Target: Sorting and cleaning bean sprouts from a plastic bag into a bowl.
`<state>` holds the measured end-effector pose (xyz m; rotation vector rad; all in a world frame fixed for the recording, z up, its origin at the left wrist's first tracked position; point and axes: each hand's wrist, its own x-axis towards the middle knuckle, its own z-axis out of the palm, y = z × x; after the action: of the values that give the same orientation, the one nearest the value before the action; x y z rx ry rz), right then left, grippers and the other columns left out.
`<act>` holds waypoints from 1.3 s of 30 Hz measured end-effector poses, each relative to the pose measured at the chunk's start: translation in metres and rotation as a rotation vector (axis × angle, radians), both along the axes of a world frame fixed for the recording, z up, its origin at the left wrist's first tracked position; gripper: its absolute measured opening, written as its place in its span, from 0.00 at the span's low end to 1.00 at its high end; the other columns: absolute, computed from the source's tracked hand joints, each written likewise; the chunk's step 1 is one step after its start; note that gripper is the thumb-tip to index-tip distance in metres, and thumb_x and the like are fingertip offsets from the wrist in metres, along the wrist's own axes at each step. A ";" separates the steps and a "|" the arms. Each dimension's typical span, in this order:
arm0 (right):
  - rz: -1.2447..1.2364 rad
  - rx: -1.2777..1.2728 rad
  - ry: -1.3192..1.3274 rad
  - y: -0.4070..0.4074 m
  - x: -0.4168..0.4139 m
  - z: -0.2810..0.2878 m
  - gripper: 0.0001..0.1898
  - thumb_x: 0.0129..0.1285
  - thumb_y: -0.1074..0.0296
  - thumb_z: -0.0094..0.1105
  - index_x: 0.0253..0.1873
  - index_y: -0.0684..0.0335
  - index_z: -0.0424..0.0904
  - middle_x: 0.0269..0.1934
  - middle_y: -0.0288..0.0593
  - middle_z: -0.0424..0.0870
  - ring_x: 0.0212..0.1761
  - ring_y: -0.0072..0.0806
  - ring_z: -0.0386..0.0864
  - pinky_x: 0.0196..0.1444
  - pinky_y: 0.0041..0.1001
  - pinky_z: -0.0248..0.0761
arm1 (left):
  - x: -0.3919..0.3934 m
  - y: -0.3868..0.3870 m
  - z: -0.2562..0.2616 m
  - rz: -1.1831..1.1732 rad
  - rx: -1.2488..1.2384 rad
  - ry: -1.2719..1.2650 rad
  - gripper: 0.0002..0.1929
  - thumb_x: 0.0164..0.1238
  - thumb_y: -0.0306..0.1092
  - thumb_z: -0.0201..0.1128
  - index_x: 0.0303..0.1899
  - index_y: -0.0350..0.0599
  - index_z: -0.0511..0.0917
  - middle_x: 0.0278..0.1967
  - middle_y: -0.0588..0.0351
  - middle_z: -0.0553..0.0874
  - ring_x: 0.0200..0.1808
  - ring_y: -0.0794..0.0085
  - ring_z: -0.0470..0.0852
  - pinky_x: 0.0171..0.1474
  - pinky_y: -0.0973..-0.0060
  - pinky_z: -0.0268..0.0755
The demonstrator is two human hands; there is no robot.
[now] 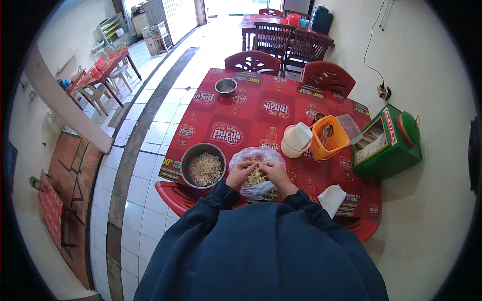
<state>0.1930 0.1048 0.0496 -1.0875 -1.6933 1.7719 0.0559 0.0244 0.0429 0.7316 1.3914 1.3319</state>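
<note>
Both hands meet above an open clear plastic bag (pixel 260 192) of pale bean sprouts (pixel 256 177) on the red table. The fingertips of my left hand (pixel 241 174) are pinched together at the bag's middle, and those of my right hand (pixel 275 175) nearly touch them from the other side. Whatever small piece lies between the fingertips is too small to make out. Left of the bag stands a steel bowl (pixel 184 177) holding a heap of pale sprouts (pixel 206 169).
Beyond the bag stand a cream plastic container (pixel 293 145) and an orange basket (pixel 320 148) with spoons. A green tin box (pixel 399 158) is at the right, a white cloth or tissue (pixel 331 199) near the front edge, and a small metal bowl (pixel 226 86) at the far left. Red chairs (pixel 327 81) surround the table.
</note>
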 end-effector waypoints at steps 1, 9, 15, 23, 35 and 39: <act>0.025 -0.379 0.030 -0.003 -0.001 0.005 0.08 0.57 0.63 0.57 0.36 0.61 0.78 0.29 0.33 0.79 0.29 0.23 0.76 0.32 0.23 0.66 | -0.002 -0.001 -0.003 0.001 -0.037 -0.072 0.12 0.61 0.37 0.61 0.40 0.40 0.81 0.31 0.65 0.81 0.29 0.84 0.73 0.30 0.84 0.64; -0.030 -0.463 0.024 -0.007 -0.001 0.005 0.07 0.54 0.63 0.54 0.32 0.58 0.76 0.26 0.34 0.76 0.29 0.20 0.72 0.32 0.25 0.62 | 0.001 -0.001 -0.017 -0.074 0.089 0.020 0.12 0.62 0.35 0.60 0.43 0.39 0.79 0.33 0.62 0.82 0.33 0.81 0.77 0.38 0.82 0.68; -0.041 -0.298 -0.040 -0.006 0.000 -0.005 0.07 0.52 0.63 0.53 0.27 0.59 0.75 0.22 0.33 0.74 0.22 0.19 0.68 0.24 0.23 0.58 | 0.011 -0.003 -0.022 -0.019 0.144 0.054 0.11 0.62 0.34 0.60 0.41 0.38 0.79 0.32 0.60 0.82 0.33 0.80 0.77 0.38 0.82 0.68; -0.191 0.425 -0.389 0.025 0.034 -0.040 0.16 0.50 0.58 0.51 0.26 0.68 0.78 0.24 0.55 0.79 0.27 0.46 0.78 0.32 0.36 0.70 | -0.029 -0.009 -0.036 0.391 0.048 -0.454 0.09 0.64 0.39 0.55 0.32 0.44 0.76 0.22 0.65 0.73 0.22 0.81 0.68 0.28 0.82 0.62; -0.029 0.673 -0.969 0.015 0.044 -0.038 0.12 0.48 0.68 0.51 0.36 0.65 0.79 0.38 0.58 0.78 0.38 0.51 0.78 0.41 0.44 0.71 | -0.095 -0.021 -0.072 0.852 0.021 -0.949 0.12 0.67 0.44 0.52 0.27 0.51 0.70 0.20 0.68 0.70 0.21 0.79 0.69 0.25 0.77 0.62; 0.184 0.813 -0.756 0.012 0.014 -0.043 0.11 0.49 0.71 0.50 0.37 0.65 0.77 0.40 0.55 0.76 0.42 0.48 0.76 0.43 0.42 0.70 | -0.097 -0.019 -0.075 0.856 0.031 -0.954 0.11 0.66 0.46 0.52 0.29 0.52 0.69 0.22 0.68 0.70 0.21 0.79 0.69 0.25 0.77 0.62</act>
<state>0.2067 0.1171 0.0071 -1.2737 -2.6627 0.5588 -0.0409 0.0056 -0.0325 -0.5605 0.8638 1.9672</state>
